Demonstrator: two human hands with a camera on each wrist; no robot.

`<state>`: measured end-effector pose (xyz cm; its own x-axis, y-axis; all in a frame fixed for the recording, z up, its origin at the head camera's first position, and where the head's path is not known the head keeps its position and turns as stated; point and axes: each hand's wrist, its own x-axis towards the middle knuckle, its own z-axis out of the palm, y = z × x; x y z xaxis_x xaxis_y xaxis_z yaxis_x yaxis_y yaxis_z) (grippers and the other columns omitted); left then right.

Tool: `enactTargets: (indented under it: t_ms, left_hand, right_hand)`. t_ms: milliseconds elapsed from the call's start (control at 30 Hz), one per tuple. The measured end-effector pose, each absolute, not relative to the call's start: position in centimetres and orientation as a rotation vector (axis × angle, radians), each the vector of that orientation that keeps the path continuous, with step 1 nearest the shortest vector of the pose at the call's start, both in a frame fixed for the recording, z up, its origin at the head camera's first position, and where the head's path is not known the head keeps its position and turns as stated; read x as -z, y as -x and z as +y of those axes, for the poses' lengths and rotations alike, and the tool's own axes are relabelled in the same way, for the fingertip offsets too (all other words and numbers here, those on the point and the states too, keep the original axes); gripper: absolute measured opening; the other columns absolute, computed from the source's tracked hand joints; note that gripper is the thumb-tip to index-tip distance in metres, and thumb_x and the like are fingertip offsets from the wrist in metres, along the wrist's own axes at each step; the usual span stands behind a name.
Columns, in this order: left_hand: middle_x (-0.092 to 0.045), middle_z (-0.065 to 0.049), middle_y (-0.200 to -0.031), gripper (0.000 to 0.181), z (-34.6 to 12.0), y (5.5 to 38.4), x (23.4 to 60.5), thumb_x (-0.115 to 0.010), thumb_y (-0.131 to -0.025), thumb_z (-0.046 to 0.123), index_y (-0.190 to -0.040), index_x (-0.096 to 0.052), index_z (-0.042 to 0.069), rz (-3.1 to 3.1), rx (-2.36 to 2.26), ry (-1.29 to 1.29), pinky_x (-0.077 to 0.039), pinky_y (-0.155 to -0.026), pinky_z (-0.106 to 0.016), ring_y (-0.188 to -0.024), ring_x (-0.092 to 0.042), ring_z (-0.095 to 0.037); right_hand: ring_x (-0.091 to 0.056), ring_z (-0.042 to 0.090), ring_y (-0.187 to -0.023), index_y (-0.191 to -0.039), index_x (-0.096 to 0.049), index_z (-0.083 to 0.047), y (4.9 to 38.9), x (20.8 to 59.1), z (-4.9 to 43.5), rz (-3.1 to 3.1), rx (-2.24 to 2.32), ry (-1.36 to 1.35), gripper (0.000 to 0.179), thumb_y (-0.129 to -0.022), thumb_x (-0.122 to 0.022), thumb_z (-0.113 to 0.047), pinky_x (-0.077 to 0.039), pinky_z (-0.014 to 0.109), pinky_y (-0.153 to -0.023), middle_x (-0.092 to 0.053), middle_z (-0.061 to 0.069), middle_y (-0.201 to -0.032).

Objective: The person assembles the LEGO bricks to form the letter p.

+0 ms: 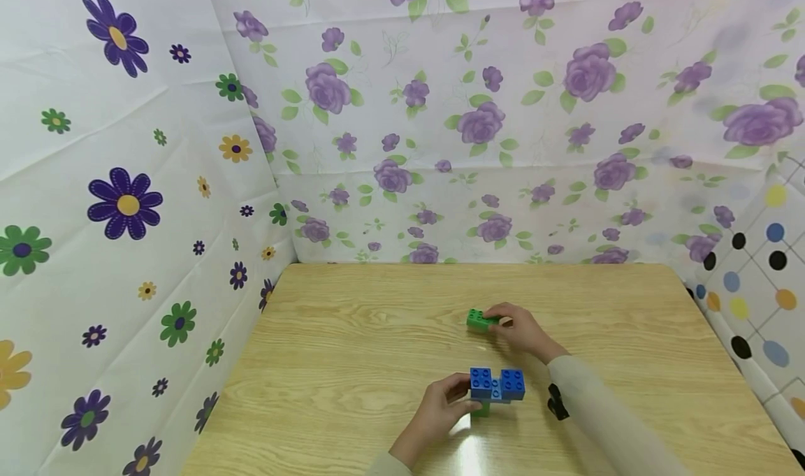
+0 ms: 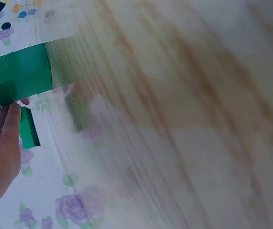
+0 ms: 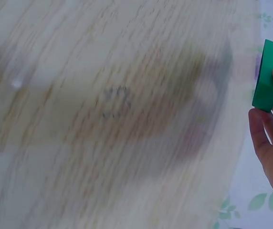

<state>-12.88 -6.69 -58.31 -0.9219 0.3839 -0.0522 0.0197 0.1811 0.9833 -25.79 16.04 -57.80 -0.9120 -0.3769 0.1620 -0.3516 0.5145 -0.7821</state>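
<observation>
My left hand (image 1: 437, 412) grips a toy block assembly from its left side, thumb in front and fingers behind. Two dark blue studded bricks (image 1: 481, 384) top it, with a lighter blue brick (image 1: 496, 391) between and below them. Under these sits a green part (image 1: 481, 409); the left wrist view shows smooth green bricks (image 2: 29, 71) above my fingers. Farther back, my right hand (image 1: 523, 333) pinches a separate green studded brick (image 1: 478, 319) at its right end. In the right wrist view that green brick (image 3: 267, 78) stands edge-on between thumb and fingers.
The wood-grain table (image 1: 352, 336) reflects the light and the blocks. A purple-flowered sheet (image 1: 390, 140) hangs behind its far edge, a daisy-print sheet (image 1: 157, 266) on the left and a dotted sheet (image 1: 755, 287) on the right. A black wrist device (image 1: 556, 402) shows beside my right sleeve.
</observation>
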Motion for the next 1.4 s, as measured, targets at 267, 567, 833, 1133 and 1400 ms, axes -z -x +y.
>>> enactTargets:
  t_ms: [267,567,833,1133,1400]
  left_hand:
    - [-0.065,0.003,-0.118,0.036,-6.7,12.8,58.1,-0.073,-0.085,0.011,-0.119,-0.064,0.016,2.178,-1.792,-0.389,-0.049,-0.099,-0.026,-0.114,-0.060,-0.013]
    - [-0.065,0.004,-0.118,0.036,-6.8,12.8,58.1,-0.072,-0.086,0.011,-0.120,-0.064,0.016,2.183,-1.788,-0.406,-0.049,-0.099,-0.024,-0.114,-0.060,-0.012]
    - [-0.065,0.004,-0.119,0.036,-6.8,12.8,58.3,-0.072,-0.086,0.011,-0.120,-0.064,0.016,2.183,-1.787,-0.410,-0.049,-0.099,-0.025,-0.114,-0.059,-0.012]
    - [-0.065,0.003,-0.118,0.037,-6.7,12.8,58.3,-0.072,-0.086,0.011,-0.121,-0.063,0.014,2.185,-1.793,-0.425,-0.048,-0.100,-0.026,-0.113,-0.060,-0.012]
    - [-0.065,0.003,-0.118,0.036,-6.7,12.8,58.3,-0.072,-0.086,0.011,-0.121,-0.063,0.013,2.167,-1.808,-0.427,-0.048,-0.099,-0.023,-0.113,-0.060,-0.012]
  right_hand:
    - [-0.059,0.031,-0.105,-0.117,-0.068,-0.008,25.2,56.5,17.1,2.696,1.350,0.718,0.025,-0.092,-0.066,-0.011,-0.059,0.039,-0.079,-0.059,0.014,-0.124]
    - [-0.059,0.028,-0.105,-0.117,-0.068,-0.012,24.7,54.7,17.7,2.660,1.364,0.749,0.025,-0.092,-0.067,-0.015,-0.058,0.036,-0.080,-0.060,0.010,-0.121]
    - [-0.059,0.027,-0.107,-0.117,-0.068,-0.017,23.7,53.3,17.8,2.652,1.364,0.815,0.025,-0.092,-0.067,-0.019,-0.058,0.037,-0.082,-0.060,0.008,-0.122]
    - [-0.058,0.023,-0.106,-0.117,-0.067,-0.021,22.2,52.1,17.7,2.624,1.393,0.900,0.025,-0.092,-0.067,-0.021,-0.057,0.036,-0.082,-0.060,0.003,-0.120]
    - [-0.058,0.021,-0.108,-0.118,-0.066,-0.021,21.0,51.1,17.6,2.602,1.373,0.974,0.026,-0.093,-0.066,-0.024,-0.057,0.038,-0.084,-0.059,0.001,-0.122]
